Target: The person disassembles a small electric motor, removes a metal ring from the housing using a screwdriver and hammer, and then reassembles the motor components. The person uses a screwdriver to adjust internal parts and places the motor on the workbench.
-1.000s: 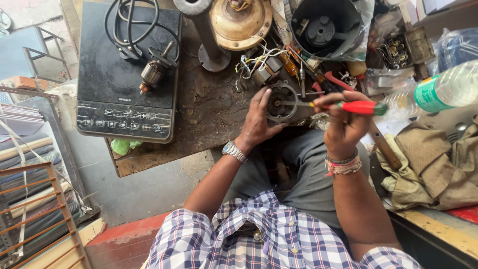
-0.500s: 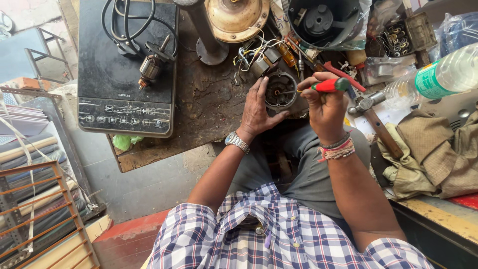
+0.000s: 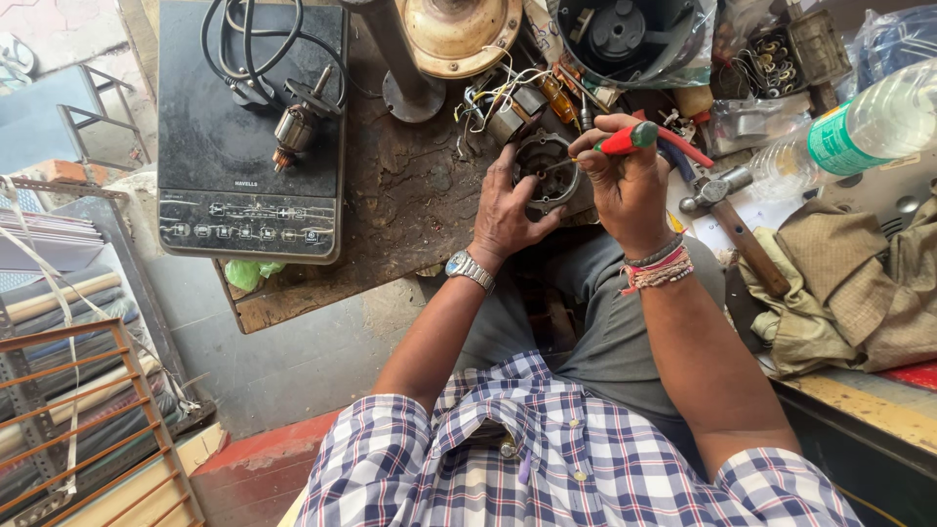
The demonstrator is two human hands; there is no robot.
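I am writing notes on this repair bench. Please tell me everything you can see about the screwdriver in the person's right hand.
The screwdriver has a red handle with a green end cap, plastic by its look, and a thin metal shaft. The right hand grips the handle, so most of it is covered. It lies nearly level, tip pointing left into the round grey motor housing, which the left hand steadies at the bench edge. The tip itself is too small to make out.

— Any packages or labels in view?

— A clear plastic bottle point(image 3: 859, 127) lies at two o'clock; a green and white label band point(image 3: 833, 140) wraps its middle.

— Anything else?

— At one o'clock a crumpled clear plastic bag point(image 3: 747, 117) sits just left of the bottle. At ten o'clock the black flat induction cooktop point(image 3: 249, 137) has a strip of small white printed markings point(image 3: 244, 210) along its near edge.
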